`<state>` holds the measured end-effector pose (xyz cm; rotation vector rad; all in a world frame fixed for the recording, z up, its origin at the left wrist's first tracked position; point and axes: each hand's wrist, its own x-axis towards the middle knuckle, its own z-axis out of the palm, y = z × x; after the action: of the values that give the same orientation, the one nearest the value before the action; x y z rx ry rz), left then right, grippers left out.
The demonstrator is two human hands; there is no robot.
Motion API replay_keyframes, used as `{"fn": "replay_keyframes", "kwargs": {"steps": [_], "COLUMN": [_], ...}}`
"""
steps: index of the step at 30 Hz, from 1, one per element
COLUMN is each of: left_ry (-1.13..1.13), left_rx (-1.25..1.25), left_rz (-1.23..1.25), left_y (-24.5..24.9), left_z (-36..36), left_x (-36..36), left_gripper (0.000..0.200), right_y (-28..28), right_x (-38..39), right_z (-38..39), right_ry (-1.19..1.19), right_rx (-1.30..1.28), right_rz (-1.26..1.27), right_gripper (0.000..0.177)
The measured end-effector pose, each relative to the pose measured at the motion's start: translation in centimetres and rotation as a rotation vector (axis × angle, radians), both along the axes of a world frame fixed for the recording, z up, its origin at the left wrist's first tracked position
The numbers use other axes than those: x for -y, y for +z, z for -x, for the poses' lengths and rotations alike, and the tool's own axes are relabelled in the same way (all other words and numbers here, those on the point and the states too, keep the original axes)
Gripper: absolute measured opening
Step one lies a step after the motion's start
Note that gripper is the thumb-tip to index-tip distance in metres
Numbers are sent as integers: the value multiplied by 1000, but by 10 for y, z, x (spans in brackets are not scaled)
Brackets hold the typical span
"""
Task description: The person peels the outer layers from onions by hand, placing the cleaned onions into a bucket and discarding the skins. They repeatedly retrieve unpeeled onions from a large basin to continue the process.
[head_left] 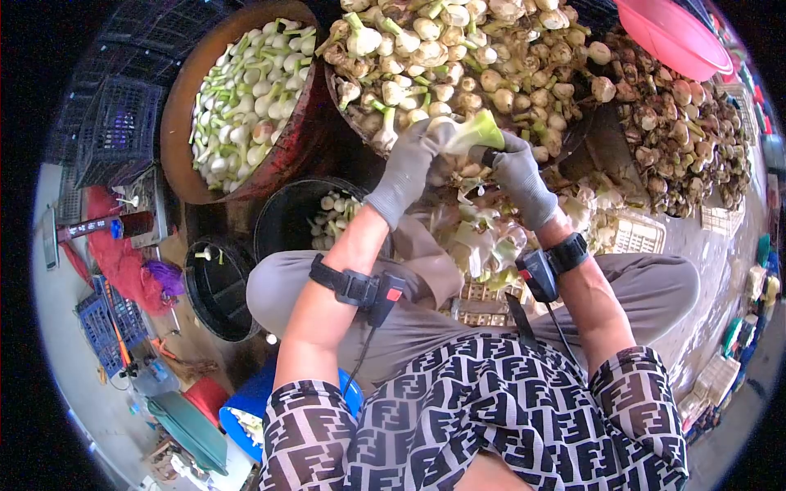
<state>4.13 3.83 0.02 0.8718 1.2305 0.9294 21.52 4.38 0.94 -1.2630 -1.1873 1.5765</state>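
Note:
Both my hands wear grey gloves and meet in front of the heap. My left hand [408, 168] is closed around the bulb end of a fresh garlic bulb [473, 133], whose pale green stem points right. My right hand [524, 176] is closed beside the cut end of that stem. A small dark piece shows at its fingers, too covered to name. Just beyond my hands, a heap of garlic bulbs [458, 49], several with soil on their skins, fills a large round container. Peeled-off husks [487, 237] lie below my hands, between my knees.
At the left a rusty drum [182, 139] holds cleaned garlic with green stems. Black tubs [214, 307] stand nearer, by my left knee. Soil-covered garlic [679, 131] is piled at the right under a pink basin [671, 37]. A blue bucket [246, 401] stands behind my left elbow.

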Motion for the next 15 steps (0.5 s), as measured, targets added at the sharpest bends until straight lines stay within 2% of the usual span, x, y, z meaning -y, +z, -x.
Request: {"fn": "replay_keyframes", "kwargs": {"steps": [1,2,3,6,7,8,10,11,12,14,15], "left_ry": [12,23,101,131,2,8,17,-28,-91,-152,-167], "left_rx": [65,130,258,-227,-550,-577,-631,-834,-1057,-1049,-1012], "left_rz": [172,341,382,-169,-34,-135,-339,-486,-587,-424,-412], "left_y": [20,34,38,-25,4,15,27,30,32,25,27], "left_z": [3,5,6,17,21,19,14,9,3,3,4], "left_x": [-2,-2,-1,-10,-10,-10,-7,-4,-1,-4,-4], "left_gripper": [43,44,44,40,31,28,22,32,31,30,27], "right_y": [2,0,-3,6,6,8,18,21,21,17,-5], "right_x": [1,2,3,9,9,9,12,14,13,10,6], "right_z": [0,-3,-8,-7,-3,0,10,12,11,5,-7], "right_ry": [-18,62,142,186,90,-9,17,29,55,110,115], "right_rx": [-97,-25,46,107,-43,-192,106,254,184,47,-251], "right_rz": [170,44,-83,-92,130,351,112,-8,46,154,214], "right_gripper": [21,18,15,12,12,13,17,19,18,17,17]}}
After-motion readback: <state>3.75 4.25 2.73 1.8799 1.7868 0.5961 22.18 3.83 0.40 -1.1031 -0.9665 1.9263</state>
